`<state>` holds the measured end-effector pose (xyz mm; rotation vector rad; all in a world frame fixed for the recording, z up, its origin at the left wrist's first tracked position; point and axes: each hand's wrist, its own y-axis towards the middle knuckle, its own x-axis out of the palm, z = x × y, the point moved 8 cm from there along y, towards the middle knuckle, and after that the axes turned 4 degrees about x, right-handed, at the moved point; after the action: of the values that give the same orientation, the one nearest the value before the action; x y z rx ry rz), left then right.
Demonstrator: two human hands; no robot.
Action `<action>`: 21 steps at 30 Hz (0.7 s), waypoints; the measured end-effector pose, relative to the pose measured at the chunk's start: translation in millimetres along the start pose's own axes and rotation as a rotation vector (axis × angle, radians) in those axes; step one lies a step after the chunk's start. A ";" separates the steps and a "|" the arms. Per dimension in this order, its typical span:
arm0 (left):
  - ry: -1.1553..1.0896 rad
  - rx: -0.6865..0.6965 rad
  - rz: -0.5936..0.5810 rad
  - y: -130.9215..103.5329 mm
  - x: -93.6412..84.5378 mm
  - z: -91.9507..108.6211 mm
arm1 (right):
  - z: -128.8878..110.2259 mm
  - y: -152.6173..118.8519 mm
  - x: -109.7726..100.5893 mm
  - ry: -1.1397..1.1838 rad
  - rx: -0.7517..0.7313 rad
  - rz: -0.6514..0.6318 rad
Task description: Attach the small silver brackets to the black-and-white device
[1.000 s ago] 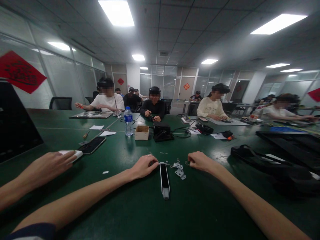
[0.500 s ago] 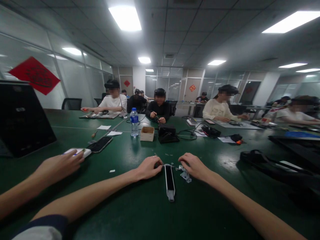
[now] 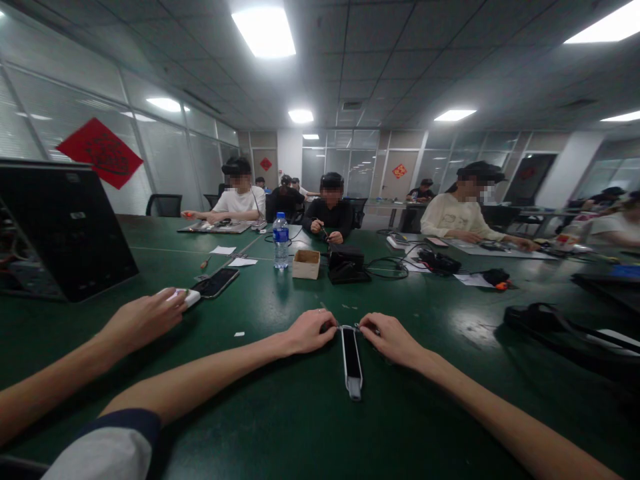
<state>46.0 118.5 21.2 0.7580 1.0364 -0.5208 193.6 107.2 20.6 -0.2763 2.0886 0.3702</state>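
On the green table (image 3: 215, 373) a slim white-and-black device (image 3: 352, 357) lies lengthwise, its grey end toward me. My left hand (image 3: 313, 331) rests beside its far left corner, fingers pinched together on something I cannot make out. My right hand (image 3: 390, 337) is at the far right corner, its fingertips closed near small metallic bits that are too small to name. Metal pieces under the right hand are mostly hidden by it. A few tiny bits lie just beyond the device.
At the left, another person's hand (image 3: 150, 319) touches a white object (image 3: 191, 298) near a phone (image 3: 219, 283). Farther off stand a water bottle (image 3: 281, 243), a small box (image 3: 306, 265) and a black device (image 3: 346, 265). A black computer case (image 3: 85, 233) is at far left.
The view has turned slightly left, so things appear shifted right. My right hand has moved closer to the device's far end and now covers the metal pieces seen beside it before.
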 end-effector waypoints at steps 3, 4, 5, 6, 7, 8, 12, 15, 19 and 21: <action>-0.007 0.008 -0.001 0.2 0.1 0.1 | -0.3 -3.4 -3.2 0.039 0.026 -0.028; -0.009 0.010 -0.002 0.3 0.3 0.0 | -0.3 -4.1 -3.6 0.054 0.027 -0.039; -0.010 0.012 -0.004 0.3 0.7 -0.1 | -0.1 -4.7 -3.9 0.068 0.024 -0.046; -0.010 0.015 -0.006 0.5 1.2 -0.1 | 0.2 -5.0 -4.2 0.081 0.018 -0.049; -0.010 0.019 -0.005 0.6 1.6 0.0 | 0.7 -5.0 -4.3 0.093 0.011 -0.048; -0.011 0.024 -0.003 0.7 1.8 0.0 | 1.3 -4.9 -4.5 0.103 0.005 -0.044; -0.009 0.023 0.009 1.2 2.5 -0.8 | 3.9 -3.4 -3.1 0.109 0.012 -0.023; -0.012 0.023 0.010 1.1 2.6 -1.0 | 2.8 -2.3 -1.8 0.121 0.006 -0.004; -0.009 0.030 0.006 1.0 2.2 -0.6 | 1.2 -2.0 -1.2 0.126 -0.020 0.030; -0.015 0.030 0.008 1.1 1.7 -0.6 | 1.4 -2.5 -0.6 0.110 -0.025 0.039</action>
<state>47.3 119.6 19.8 0.7834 1.0130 -0.5352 195.9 105.4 20.0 -0.2768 2.2006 0.4134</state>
